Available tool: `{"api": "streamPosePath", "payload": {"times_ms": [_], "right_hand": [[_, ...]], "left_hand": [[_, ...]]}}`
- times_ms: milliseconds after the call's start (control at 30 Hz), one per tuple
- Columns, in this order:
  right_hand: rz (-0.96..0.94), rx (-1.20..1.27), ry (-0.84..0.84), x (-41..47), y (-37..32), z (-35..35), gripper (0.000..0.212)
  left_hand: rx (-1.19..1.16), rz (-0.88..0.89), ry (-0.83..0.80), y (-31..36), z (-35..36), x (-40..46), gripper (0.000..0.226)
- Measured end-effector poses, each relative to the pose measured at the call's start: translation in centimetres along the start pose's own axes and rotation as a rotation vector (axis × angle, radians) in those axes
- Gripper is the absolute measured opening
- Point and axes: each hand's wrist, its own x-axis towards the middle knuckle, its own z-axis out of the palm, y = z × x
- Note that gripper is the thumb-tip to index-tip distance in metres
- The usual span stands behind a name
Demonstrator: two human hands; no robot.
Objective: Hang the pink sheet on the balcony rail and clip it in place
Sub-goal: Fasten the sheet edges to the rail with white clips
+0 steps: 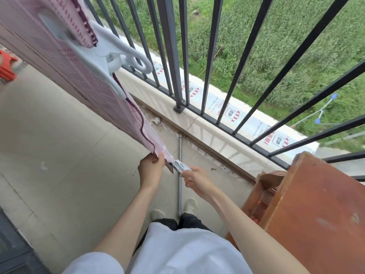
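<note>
Two hands [151, 167] above pale tiled floor [59, 135]

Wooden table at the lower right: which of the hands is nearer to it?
Right. The right hand pinches the sheet's label, with bare floor between it and the wooden table. The left hand grips the pink sheet corner farther left.

Soft daylight, wide-angle edge distortion, slight blur
</note>
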Motion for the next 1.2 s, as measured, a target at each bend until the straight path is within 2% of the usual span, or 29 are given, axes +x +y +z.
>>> {"api": "streamPosePath", "payload": {"times_ms": [267,367,533,633,800,1200], "right_hand": [[0.082,0.174,-0.051,-0.7,0.6,-0.3,0.030],[0.168,0.316,-0.032,-0.7,0.6,-0.2,0.027],[0.279,0.527,-0.095,-1.1,0.5,0.5,0.021],[0.317,0.639,-0.136,-1.2,0.7,1.0,0.015],[0.319,0.654,-0.169,-1.3,1.3,1.1,0.018],[0.277,0.654,-0.175,0.5,-0.5,2.4,0.017]], "left_hand": [[0.000,0.092,0.039,-0.6,-0.1,-0.9,0.032],[-0.032,0.078,0.030,-0.5,-0.2,-0.8,0.037],[-0.071,0.040,-0.007,-0.8,-0.3,-0.6,0.023],[-0.048,0.043,-0.010,-0.8,-0.4,-0.5,0.034],[0.024,0.056,0.033,-1.1,-0.5,-0.2,0.027],[0.037,0.034,0.057,-1.0,-0.1,-0.6,0.031]]}}
